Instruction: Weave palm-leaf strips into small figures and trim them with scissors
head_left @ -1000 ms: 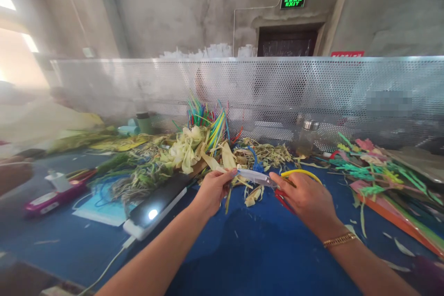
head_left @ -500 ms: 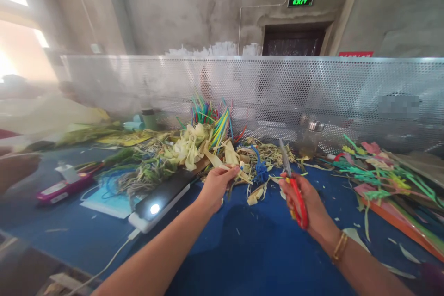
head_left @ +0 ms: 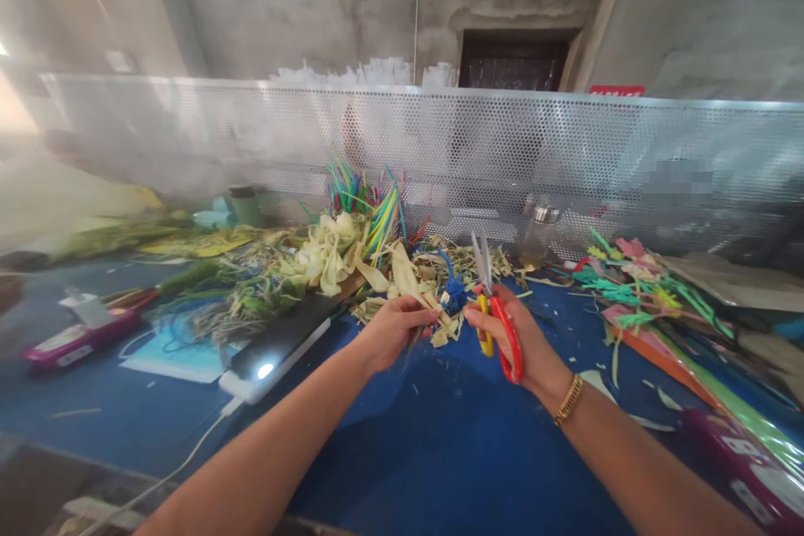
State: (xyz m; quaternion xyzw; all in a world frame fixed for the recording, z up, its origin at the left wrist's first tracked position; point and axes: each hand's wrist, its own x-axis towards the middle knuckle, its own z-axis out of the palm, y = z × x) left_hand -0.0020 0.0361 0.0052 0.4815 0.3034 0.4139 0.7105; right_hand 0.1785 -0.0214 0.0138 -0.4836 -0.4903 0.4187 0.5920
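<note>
My right hand (head_left: 521, 335) is closed round the red and yellow handles of a pair of scissors (head_left: 493, 310), whose blades point up and away with a small gap between them. My left hand (head_left: 393, 327) pinches pale yellow leaf strips (head_left: 414, 285) just left of the scissors. The two hands are almost touching above the blue table top (head_left: 440, 452). A small blue knotted piece (head_left: 453, 291) lies just behind them among the cuttings.
A heap of pale and green leaf strips (head_left: 301, 268) and coloured sticks (head_left: 370, 201) lies behind my left hand. A lit phone (head_left: 276, 347) with a white cable lies to the left. Finished coloured pieces (head_left: 634, 285) lie at the right. A perforated metal screen (head_left: 565, 151) backs the table.
My right hand turned the scissors from lying sideways against the strip to blades pointing up, then moved them left, close to my left hand. My left hand kept its pinch on the strips.
</note>
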